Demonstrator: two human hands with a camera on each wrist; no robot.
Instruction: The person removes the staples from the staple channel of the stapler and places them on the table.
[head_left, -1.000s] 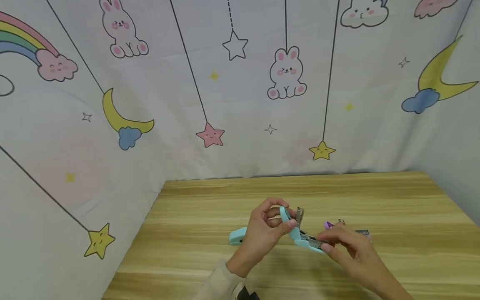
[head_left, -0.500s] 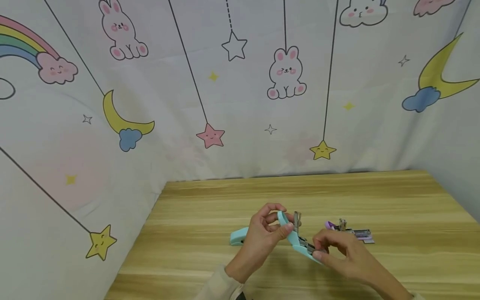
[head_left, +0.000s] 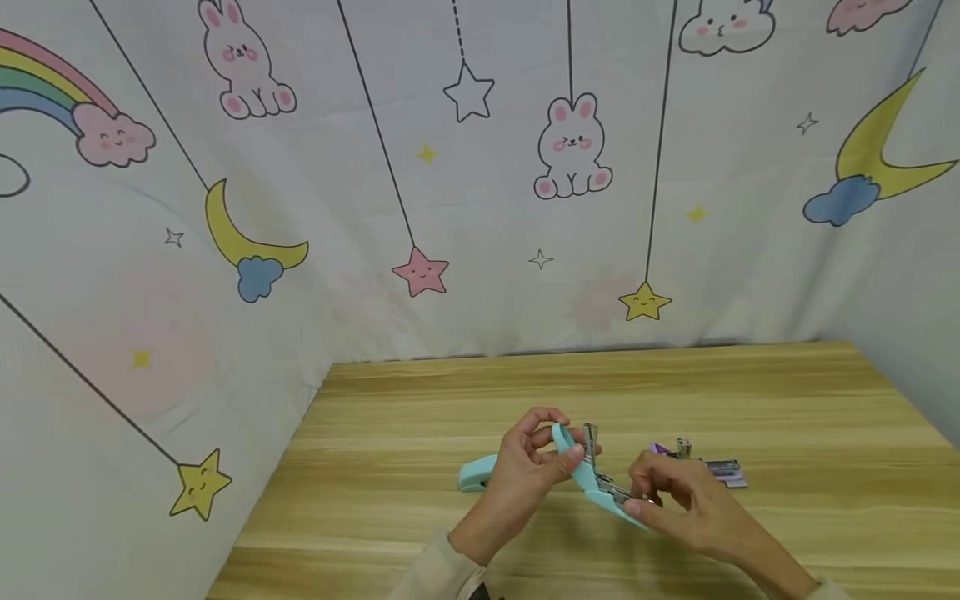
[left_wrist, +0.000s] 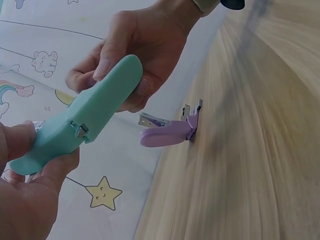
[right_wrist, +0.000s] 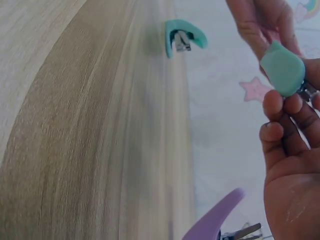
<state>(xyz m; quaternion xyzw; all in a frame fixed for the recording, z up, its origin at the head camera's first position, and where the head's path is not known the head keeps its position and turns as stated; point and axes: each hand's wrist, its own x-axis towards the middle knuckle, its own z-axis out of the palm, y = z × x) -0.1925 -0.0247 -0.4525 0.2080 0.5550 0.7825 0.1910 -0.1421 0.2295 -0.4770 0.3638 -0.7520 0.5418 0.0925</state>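
A mint-green stapler [head_left: 586, 478], spread wide apart, is held above the table between both hands. My left hand [head_left: 521, 471] grips its upper cover, thumb on one side and fingers on the other. Beside that cover a metal arm [head_left: 590, 442] stands up. At the far end of the stapler, my right hand [head_left: 686, 504] pinches the base by the metal staple channel [head_left: 615, 491]. From the left wrist view, the green underside [left_wrist: 95, 112] faces the camera, with fingers of my right hand [left_wrist: 145, 47] around its end. Exactly what the right fingertips touch is partly hidden.
Behind my right hand lies a purple stapler [head_left: 723, 471], spread apart on the wooden table [head_left: 420, 400]. A second mint-green stapler [head_left: 476, 473] lies left, partly covered by my left hand. A patterned cloth [head_left: 495, 317] rises at the table's back edge.
My right hand has shifted slightly left and its fingers have curled more at the stapler's end. The stapler has dipped a little at that end. The purple stapler shows more.
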